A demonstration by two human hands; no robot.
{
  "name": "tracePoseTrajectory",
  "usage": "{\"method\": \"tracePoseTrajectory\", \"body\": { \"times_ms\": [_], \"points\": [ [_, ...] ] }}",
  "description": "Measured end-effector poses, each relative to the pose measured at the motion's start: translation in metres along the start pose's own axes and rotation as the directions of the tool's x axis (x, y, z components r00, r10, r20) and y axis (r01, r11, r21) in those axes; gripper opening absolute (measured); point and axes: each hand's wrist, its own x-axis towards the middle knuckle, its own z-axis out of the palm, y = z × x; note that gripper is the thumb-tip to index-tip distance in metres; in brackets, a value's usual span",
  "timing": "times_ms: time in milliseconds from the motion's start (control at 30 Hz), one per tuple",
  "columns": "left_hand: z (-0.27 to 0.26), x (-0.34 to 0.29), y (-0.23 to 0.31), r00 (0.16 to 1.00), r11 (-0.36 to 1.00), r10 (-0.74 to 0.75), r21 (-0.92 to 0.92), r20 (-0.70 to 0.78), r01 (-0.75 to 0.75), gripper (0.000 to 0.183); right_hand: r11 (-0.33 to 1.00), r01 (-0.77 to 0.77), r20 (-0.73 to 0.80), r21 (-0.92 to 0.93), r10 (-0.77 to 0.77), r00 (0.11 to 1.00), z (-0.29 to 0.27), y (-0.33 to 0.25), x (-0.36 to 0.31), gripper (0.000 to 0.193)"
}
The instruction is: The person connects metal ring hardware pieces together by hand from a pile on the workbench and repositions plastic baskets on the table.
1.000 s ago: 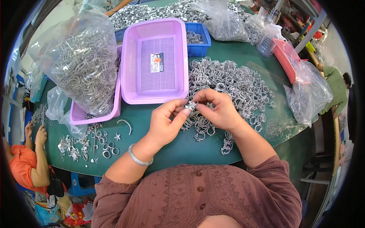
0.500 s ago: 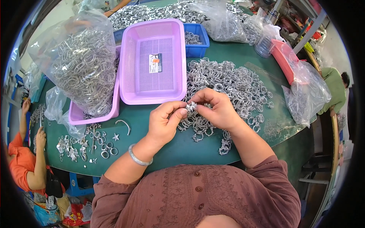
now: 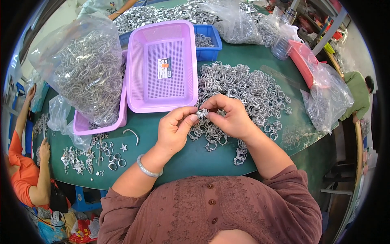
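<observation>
Between my two hands is a small silvery metal ring [image 3: 202, 113], its decorated part facing up; its band is mostly hidden by fingers. My left hand [image 3: 175, 127], with a pale bangle on the wrist, pinches it from the left between thumb and forefinger. From the right, my right hand [image 3: 228, 116] pinches it too, fingers curled. Both hands are at the near edge of a large pile of silvery rings [image 3: 252, 87] on the green table [image 3: 191, 160]. A lilac basket [image 3: 162, 106] with a label in it stands just beyond my left hand.
A clear bag of rings [image 3: 87, 73] sits in another lilac basket [image 3: 101, 129] at left. Loose rings and star pieces [image 3: 77, 160] lie before it. Behind are a blue bin [image 3: 209, 55] and metal parts [image 3: 162, 18]. A pink tray [image 3: 302, 65] stands right; people work at both sides.
My hands stay almost in place, and the ring between them has turned slightly. At the left, the co-worker in orange has raised one hand higher.
</observation>
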Motion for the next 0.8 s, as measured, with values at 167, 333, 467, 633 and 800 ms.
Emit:
{"method": "tracePoseTrajectory", "body": {
  "times_ms": [167,333,467,633,800],
  "points": [
    [-0.0003,0.0000,-0.0011,1.000,1.000,-0.004,0.009,0.011,0.004,0.020,0.999,0.018,-0.007,-0.028,-0.019,1.000,0.0005,0.0003,0.0002,0.016],
    [0.0002,-0.0002,-0.0009,1.000,1.000,0.002,0.000,0.002,-0.002,0.020,0.999,0.018,-0.015,-0.031,-0.018,1.000,0.0008,0.0008,-0.0006,0.015],
    [0.0008,-0.0001,-0.0007,1.000,1.000,-0.013,-0.021,0.000,0.013,0.020,0.999,0.026,-0.018,-0.045,-0.027,0.999,0.0007,0.0001,-0.0005,0.016],
    [-0.0001,0.0004,-0.0016,1.000,0.999,-0.017,-0.029,0.010,0.017,0.022,0.998,-0.037,0.016,-0.057,0.038,0.999,-0.0011,-0.0028,-0.0003,0.018],
    [0.0013,-0.0043,0.0003,0.988,0.987,0.126,0.088,0.088,-0.133,0.037,0.942,0.207,-0.017,-0.263,-0.219,0.976,0.0015,-0.0045,0.0001,0.015]
  ]
}}
